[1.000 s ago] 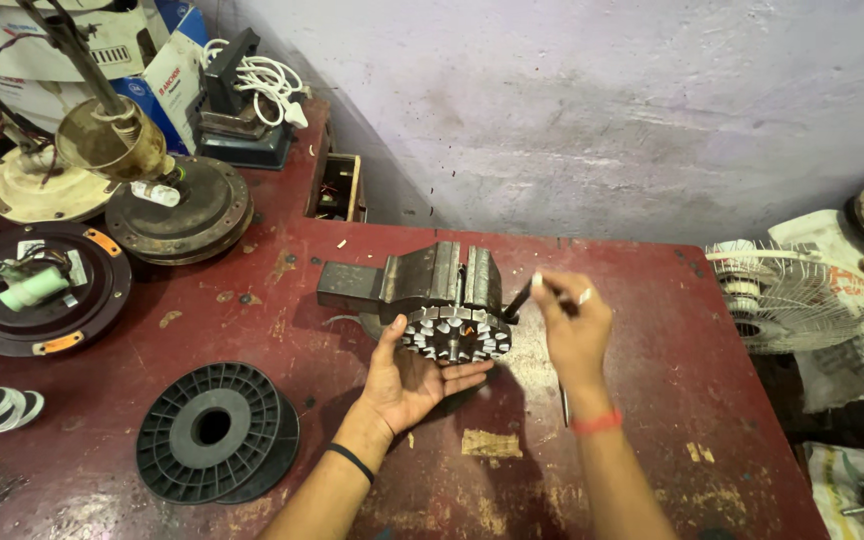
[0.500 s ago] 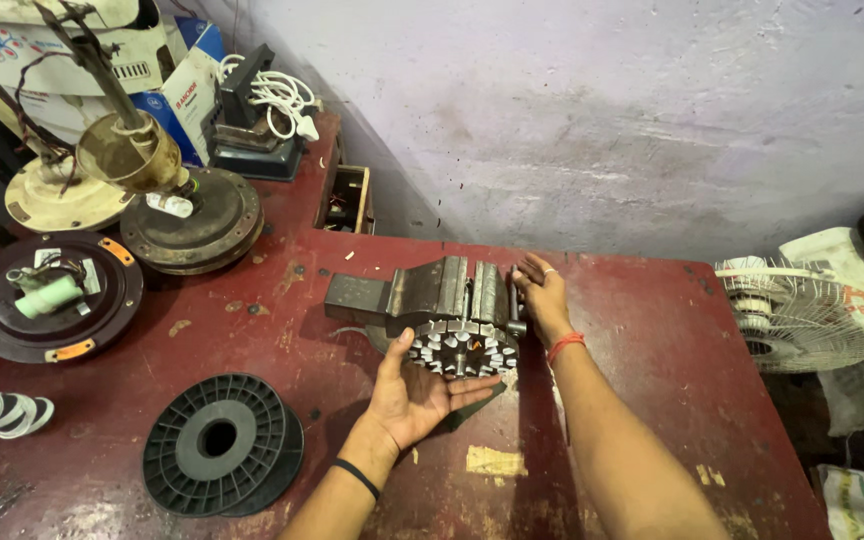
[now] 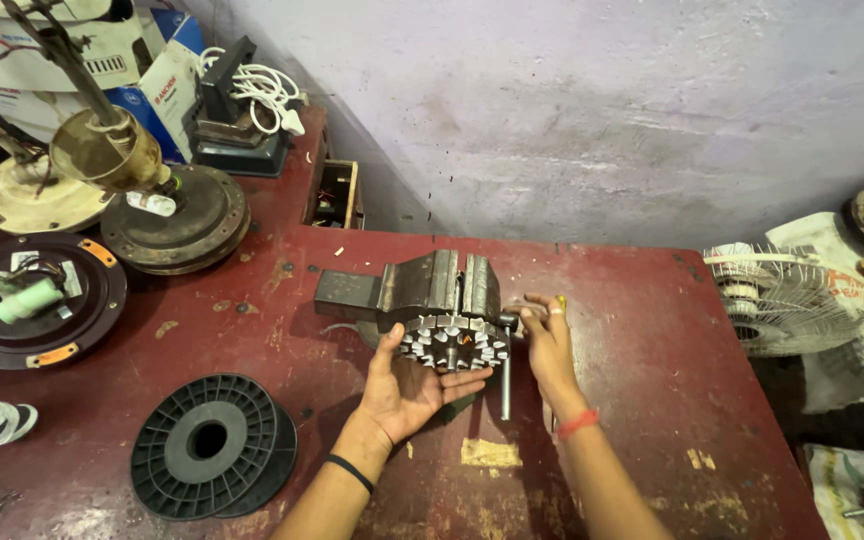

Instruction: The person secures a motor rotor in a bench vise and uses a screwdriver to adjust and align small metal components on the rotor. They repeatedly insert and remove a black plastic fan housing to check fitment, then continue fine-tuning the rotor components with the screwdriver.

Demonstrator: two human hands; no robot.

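Fingers of the left hand (image 3: 414,385) lie spread flat, palm up, cupping the toothed stator (image 3: 452,342) from below where it sits between the jaws of the vise (image 3: 422,290) on the red bench (image 3: 652,330). Since 1 second ago the right hand (image 3: 547,340) has dropped from the air above the vise, where it pinched a small tool, to curl loosely around the top of the vise handle (image 3: 505,365). I judge the clamping is now being adjusted while the stator is propped.
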